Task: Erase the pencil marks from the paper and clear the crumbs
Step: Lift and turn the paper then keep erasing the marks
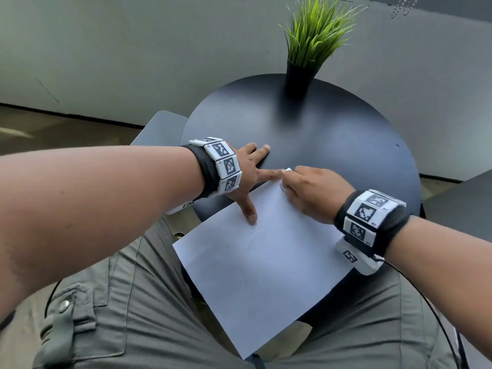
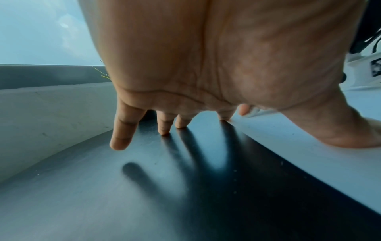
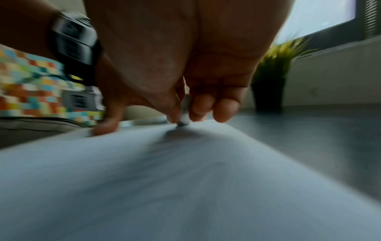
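Observation:
A white sheet of paper (image 1: 261, 262) lies at an angle on the round dark table (image 1: 332, 134) and overhangs its near edge above my lap. Faint pencil marks and dark crumbs (image 1: 251, 231) speckle its upper left part. My left hand (image 1: 249, 177) lies spread and flat, thumb and index finger pressing the paper's far left edge, the other fingers (image 2: 164, 125) on the table. My right hand (image 1: 308, 190) pinches a small white eraser (image 3: 184, 112) between thumb and fingers, its tip pressed on the paper's far corner. The right wrist view is blurred.
A black vase with green grass (image 1: 300, 70) stands at the table's far side. A grey chair seat (image 1: 162, 129) sits to the left, beyond the table edge. A second dark surface (image 1: 463, 203) lies at the right. A wall runs behind.

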